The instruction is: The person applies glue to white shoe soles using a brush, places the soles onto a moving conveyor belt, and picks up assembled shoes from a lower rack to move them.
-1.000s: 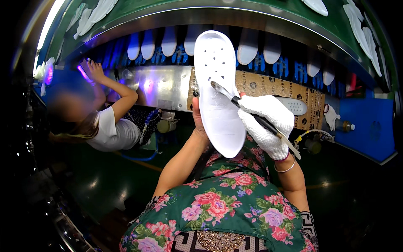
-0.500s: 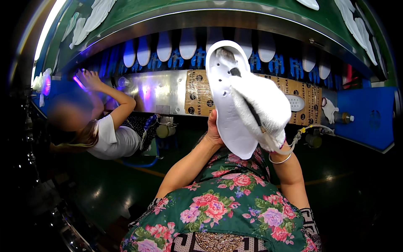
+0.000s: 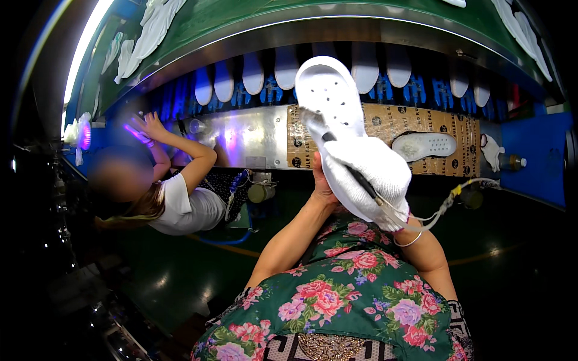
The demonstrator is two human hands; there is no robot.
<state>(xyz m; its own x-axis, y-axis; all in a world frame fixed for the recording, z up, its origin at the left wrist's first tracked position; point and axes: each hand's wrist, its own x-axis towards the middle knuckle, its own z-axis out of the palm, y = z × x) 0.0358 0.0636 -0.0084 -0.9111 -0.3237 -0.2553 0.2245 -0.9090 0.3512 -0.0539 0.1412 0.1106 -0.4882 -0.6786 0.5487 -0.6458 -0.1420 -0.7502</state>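
Note:
A white perforated shoe sole (image 3: 328, 90) stands upright in front of me. My bare left hand (image 3: 321, 180) grips it from behind, near its lower end. My right hand (image 3: 372, 177), in a white glove, lies across the sole's lower half and holds a thin dark tool (image 3: 352, 171) whose tip touches the sole. A thin cable (image 3: 448, 201) runs from the tool off to the right.
A curved conveyor with a row of white soles on blue holders (image 3: 253, 75) runs above a metal and cardboard ledge, where another white sole (image 3: 424, 145) lies. A second person in a white shirt (image 3: 183, 207) reaches up at the left. A small bottle (image 3: 512, 162) stands at the right.
The sole has risen and shifted right. My gloved right hand has moved over its lower half, and the tool now points more steeply.

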